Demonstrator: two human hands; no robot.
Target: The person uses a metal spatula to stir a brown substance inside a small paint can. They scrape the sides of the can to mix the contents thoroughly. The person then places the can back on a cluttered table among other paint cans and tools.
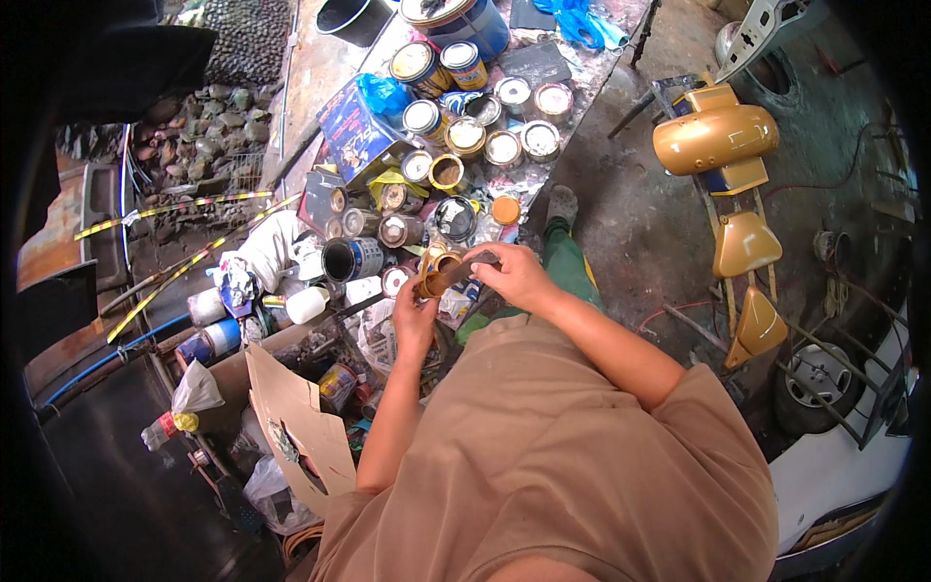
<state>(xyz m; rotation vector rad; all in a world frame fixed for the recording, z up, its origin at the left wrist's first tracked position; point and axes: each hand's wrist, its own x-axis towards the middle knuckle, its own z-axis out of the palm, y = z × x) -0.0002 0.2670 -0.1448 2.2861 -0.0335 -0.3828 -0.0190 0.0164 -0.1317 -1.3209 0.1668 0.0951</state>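
Glossy gold panels, matt brown cardboard, rough stones, crinkled blue plastic, dark strip perhaps of metal

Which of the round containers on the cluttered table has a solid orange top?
The small orange-topped container, just beyond the right hand and right of the dark-topped can. No other container nearby shows a solid orange top.

Brn short-slv T-shirt, plain, loose w/ soft creases; grn trousers; dusty gry shoe; L hand & R hand bare.
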